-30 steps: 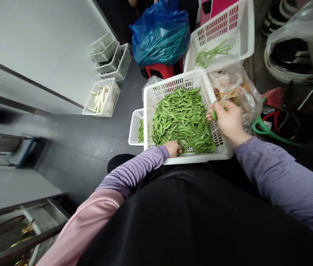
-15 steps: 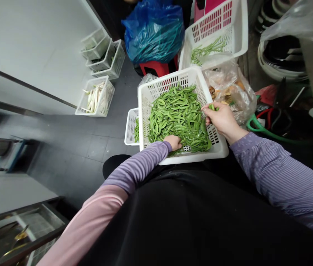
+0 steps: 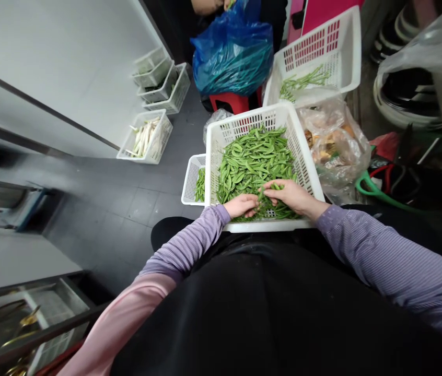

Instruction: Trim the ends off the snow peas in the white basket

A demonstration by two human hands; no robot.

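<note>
A white plastic basket [image 3: 311, 162] rests at my lap, with a heap of snow peas [image 3: 250, 159] inside it. Over the near part of the heap, my left hand [image 3: 243, 205] is closed with its fingertips pinching a snow pea. My right hand [image 3: 289, 197] meets it from the right, its thumb and forefinger at the same pod. More green pods [image 3: 278, 186] are tucked within the right hand's curled fingers. Both hands hang just above the pile, almost touching each other.
Left of the basket, a smaller white basket [image 3: 189, 180] holds some pods. Ahead are a blue plastic bag [image 3: 232, 57] on a red stool [image 3: 234, 103] and another white basket [image 3: 346, 57] with green stalks. A clear bag of scraps [image 3: 334, 138] and green-handled scissors [image 3: 370, 185] lie right. Another person's hand [image 3: 207, 5] shows at the top.
My right hand has moved left from the basket's right rim to meet my left hand. The left hand has risen from the heap, pinching a pod. The view has shifted slightly.
</note>
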